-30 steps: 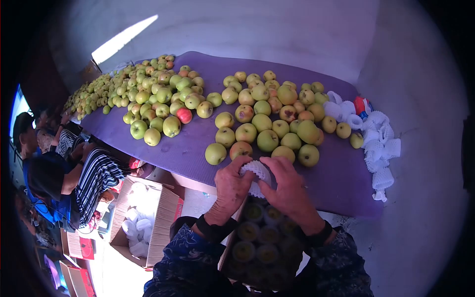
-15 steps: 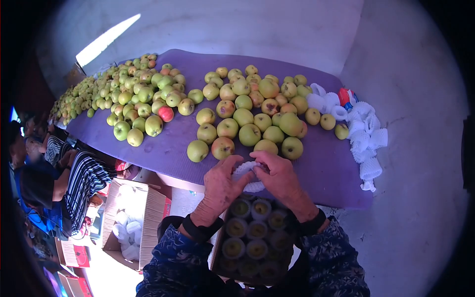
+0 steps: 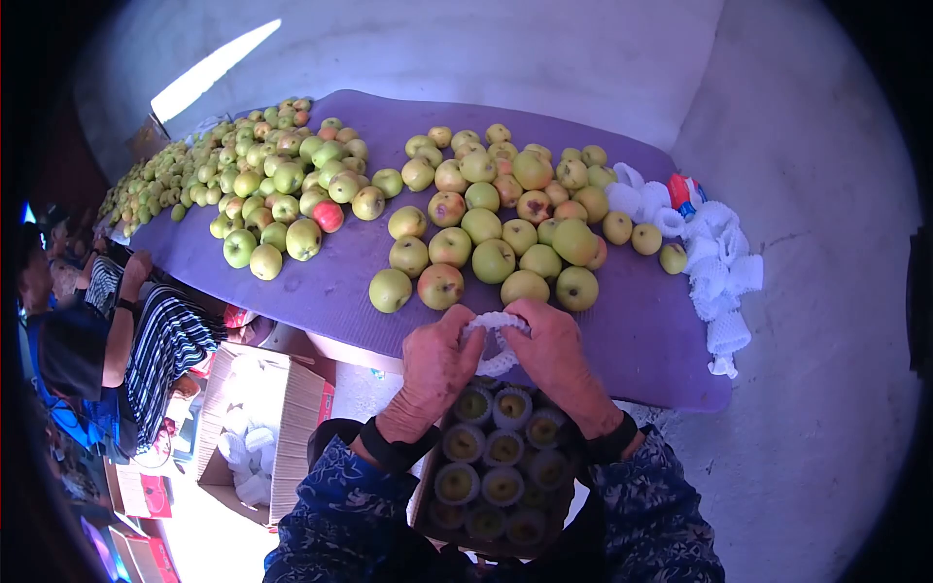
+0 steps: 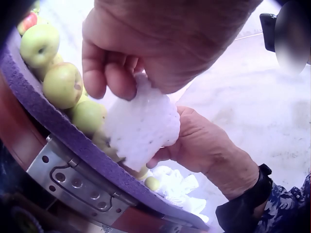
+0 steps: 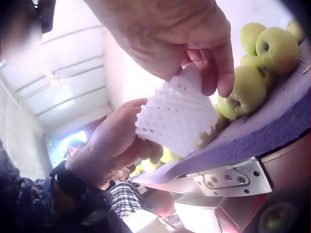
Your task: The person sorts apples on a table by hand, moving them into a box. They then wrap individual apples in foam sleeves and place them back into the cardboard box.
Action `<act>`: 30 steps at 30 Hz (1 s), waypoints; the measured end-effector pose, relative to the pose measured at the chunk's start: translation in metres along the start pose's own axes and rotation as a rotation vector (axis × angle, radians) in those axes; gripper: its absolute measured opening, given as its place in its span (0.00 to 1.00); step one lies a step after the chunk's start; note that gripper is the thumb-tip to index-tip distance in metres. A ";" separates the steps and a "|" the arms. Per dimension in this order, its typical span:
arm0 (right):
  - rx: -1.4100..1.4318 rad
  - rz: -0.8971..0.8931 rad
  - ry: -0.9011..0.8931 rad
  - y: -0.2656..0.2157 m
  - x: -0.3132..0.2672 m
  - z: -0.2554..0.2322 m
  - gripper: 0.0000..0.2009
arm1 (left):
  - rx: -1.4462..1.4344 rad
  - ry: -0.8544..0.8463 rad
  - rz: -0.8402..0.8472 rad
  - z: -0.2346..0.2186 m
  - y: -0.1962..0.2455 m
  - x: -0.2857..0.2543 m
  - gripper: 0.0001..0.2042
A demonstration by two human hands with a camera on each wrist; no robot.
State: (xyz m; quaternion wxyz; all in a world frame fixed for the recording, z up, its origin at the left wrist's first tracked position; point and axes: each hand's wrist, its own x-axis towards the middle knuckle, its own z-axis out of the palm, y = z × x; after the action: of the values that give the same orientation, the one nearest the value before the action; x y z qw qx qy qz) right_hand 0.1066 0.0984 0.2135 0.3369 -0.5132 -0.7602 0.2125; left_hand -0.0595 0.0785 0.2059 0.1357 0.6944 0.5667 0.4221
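Foam sleeve: here it is, the white net sleeve [image 5: 177, 116], right between the two hands, its ring-shaped mouth facing up, just off the near edge of the purple tabletop [image 3: 321, 277].
Left hand: on the sleeve's left side, this hand [image 3: 439, 361] pinches the rim between thumb and fingers.
Right hand: matching it on the right, this one [image 3: 557, 361] pinches the opposite rim, thumb against fingertips.
Far side: just beyond the fingers, loose apples [image 3: 494, 260] crowd the tabletop, green and yellow, a few blushed red.
Near side: below the hands, a box [image 3: 424, 494] shows rows of apples in white sleeves [image 3: 502, 448].
Right end: spare foam sleeves [image 3: 714, 262] heap along the table edge.
Left: a carton [image 3: 293, 437] holds more white foam, beside a person in stripes [image 3: 175, 355].
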 end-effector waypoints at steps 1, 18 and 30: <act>0.016 -0.022 0.016 0.002 0.002 -0.001 0.12 | -0.024 -0.032 0.017 0.003 -0.001 -0.002 0.09; 0.107 0.045 -0.043 0.001 -0.001 -0.004 0.11 | 0.079 -0.010 -0.029 0.004 0.000 -0.004 0.08; 0.014 -0.095 -0.051 0.007 -0.006 -0.007 0.08 | 0.044 -0.020 0.047 0.006 0.013 -0.008 0.11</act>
State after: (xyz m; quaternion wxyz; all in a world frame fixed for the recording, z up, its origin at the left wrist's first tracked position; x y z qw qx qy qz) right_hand 0.1176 0.0953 0.2121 0.3309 -0.4684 -0.7906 0.2145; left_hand -0.0466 0.0692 0.2078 0.1162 0.7145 0.5581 0.4056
